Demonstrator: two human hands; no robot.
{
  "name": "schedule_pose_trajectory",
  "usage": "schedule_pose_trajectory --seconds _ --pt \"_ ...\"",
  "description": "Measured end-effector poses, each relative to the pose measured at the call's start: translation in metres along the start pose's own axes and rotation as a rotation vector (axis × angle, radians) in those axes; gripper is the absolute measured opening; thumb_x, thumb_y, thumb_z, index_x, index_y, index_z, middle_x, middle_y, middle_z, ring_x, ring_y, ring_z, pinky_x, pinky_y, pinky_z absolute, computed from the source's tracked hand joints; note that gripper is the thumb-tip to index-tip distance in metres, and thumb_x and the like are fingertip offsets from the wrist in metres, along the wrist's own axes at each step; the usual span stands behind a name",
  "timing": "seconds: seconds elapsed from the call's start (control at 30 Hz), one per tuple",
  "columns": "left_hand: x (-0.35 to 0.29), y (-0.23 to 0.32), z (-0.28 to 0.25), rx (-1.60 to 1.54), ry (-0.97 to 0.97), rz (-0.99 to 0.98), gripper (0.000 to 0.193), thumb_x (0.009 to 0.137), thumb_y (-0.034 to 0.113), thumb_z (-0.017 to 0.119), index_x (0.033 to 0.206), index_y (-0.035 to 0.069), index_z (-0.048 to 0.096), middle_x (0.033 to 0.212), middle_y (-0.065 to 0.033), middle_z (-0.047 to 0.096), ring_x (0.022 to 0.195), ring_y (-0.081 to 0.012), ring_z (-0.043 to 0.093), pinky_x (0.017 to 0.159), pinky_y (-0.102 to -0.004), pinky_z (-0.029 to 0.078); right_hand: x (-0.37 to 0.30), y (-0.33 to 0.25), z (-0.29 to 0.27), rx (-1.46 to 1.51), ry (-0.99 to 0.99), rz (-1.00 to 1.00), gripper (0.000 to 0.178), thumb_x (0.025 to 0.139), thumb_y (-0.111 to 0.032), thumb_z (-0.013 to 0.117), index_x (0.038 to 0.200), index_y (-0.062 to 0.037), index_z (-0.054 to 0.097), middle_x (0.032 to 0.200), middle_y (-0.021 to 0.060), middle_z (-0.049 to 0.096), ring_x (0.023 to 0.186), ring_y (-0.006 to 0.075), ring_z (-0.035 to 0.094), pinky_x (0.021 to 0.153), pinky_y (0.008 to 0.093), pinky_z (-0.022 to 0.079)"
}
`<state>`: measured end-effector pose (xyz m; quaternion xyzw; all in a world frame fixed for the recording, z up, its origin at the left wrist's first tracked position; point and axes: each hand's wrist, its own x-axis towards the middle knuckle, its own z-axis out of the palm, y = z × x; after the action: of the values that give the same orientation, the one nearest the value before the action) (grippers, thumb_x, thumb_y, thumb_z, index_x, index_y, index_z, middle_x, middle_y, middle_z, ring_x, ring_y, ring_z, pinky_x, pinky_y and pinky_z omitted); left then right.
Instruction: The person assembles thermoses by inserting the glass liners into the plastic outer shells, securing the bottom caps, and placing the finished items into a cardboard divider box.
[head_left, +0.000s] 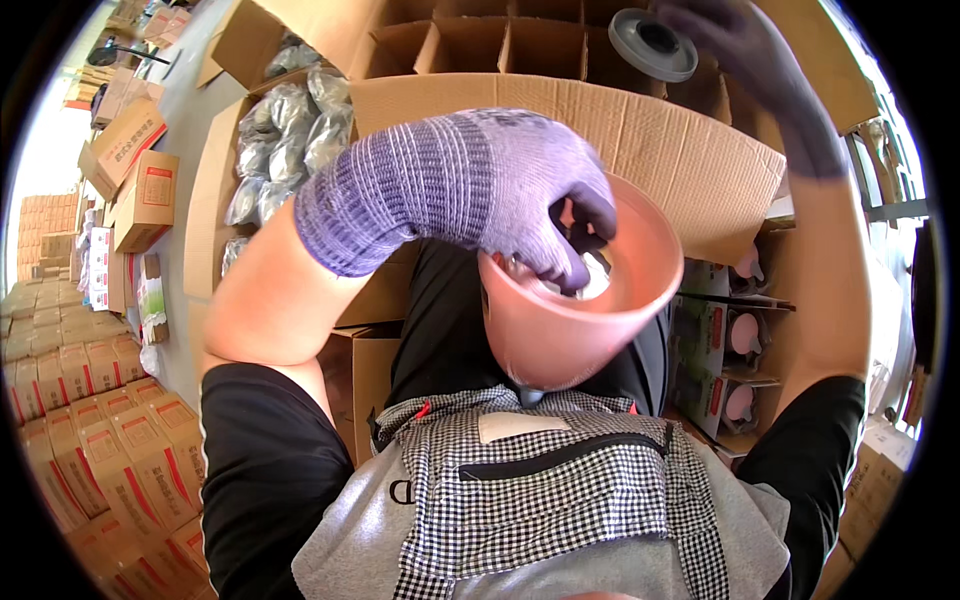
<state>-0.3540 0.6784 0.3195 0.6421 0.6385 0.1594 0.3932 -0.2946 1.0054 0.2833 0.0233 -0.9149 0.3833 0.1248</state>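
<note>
My left hand (545, 195), in a purple knit glove, reaches over the rim of a pink tapered container (570, 350) standing between my legs. Its fingers are curled together inside, next to something white (597, 277) that I cannot make out. My right hand (725, 35), gloved in darker purple, is raised at the top right and partly cut off by the picture's edge. At its fingers is a grey round disc (622, 38) with a dark raised hub, tilted above a divided cardboard box (580, 115). The fingers gripping the disc are partly hidden.
An open box to the left holds several items wrapped in clear plastic (290, 125). On the right, a carton holds packages with pink round parts (742, 333). Stacked brown cartons (130, 460) stand at the lower left, beside a grey floor (185, 110).
</note>
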Motion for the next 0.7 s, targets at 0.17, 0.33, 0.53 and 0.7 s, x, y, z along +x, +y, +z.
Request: schedule_pose_trajectory --seconds 0.17,0.33,0.53,0.7 --pt "0.008 -0.015 -0.002 0.002 -0.018 0.163 0.045 0.075 0.022 0.084 0.116 0.009 0.077 0.113 -0.0114 0.07 0.099 -0.0294 0.07 0.087 -0.0409 0.055 0.051 0.093 0.012 -0.543 -0.274 0.237 0.053 0.087 -0.032 0.072 0.137 -0.0152 0.066 0.123 0.0194 0.07 0.111 0.033 0.069 0.097 0.0392 0.055" --pt "-0.004 -0.04 -0.002 -0.158 0.198 0.321 0.039 0.082 0.019 0.081 0.117 0.004 0.076 0.115 -0.0157 0.072 0.103 -0.0287 0.071 0.092 -0.0397 0.055 0.059 0.091 0.039 -0.763 -0.237 0.307 0.068 0.08 -0.037 0.072 0.144 -0.02 0.06 0.14 0.024 0.057 0.122 0.0362 0.062 0.1 0.0441 0.053" --pt "0.001 -0.063 -0.015 -0.929 0.876 0.07 0.085 0.1 0.069 0.05 0.151 0.001 0.048 0.136 -0.0104 0.063 0.119 -0.0184 0.062 0.1 -0.0356 0.05 0.055 0.027 0.054 0.137 0.067 0.04 0.049 0.084 -0.031 0.074 0.122 -0.0019 0.065 0.098 0.0076 0.066 0.089 0.0214 0.066 0.082 0.0348 0.056" --pt "0.037 -0.032 0.0 -1.116 0.922 0.451 0.074 0.102 0.064 0.048 0.144 0.003 0.055 0.128 -0.0092 0.067 0.111 -0.0185 0.065 0.095 -0.0337 0.052 0.001 -0.107 0.078 0.805 -0.012 0.113 0.032 0.096 -0.03 0.064 0.11 -0.0015 0.068 0.091 0.0078 0.068 0.079 0.0159 0.066 0.071 0.0277 0.055"
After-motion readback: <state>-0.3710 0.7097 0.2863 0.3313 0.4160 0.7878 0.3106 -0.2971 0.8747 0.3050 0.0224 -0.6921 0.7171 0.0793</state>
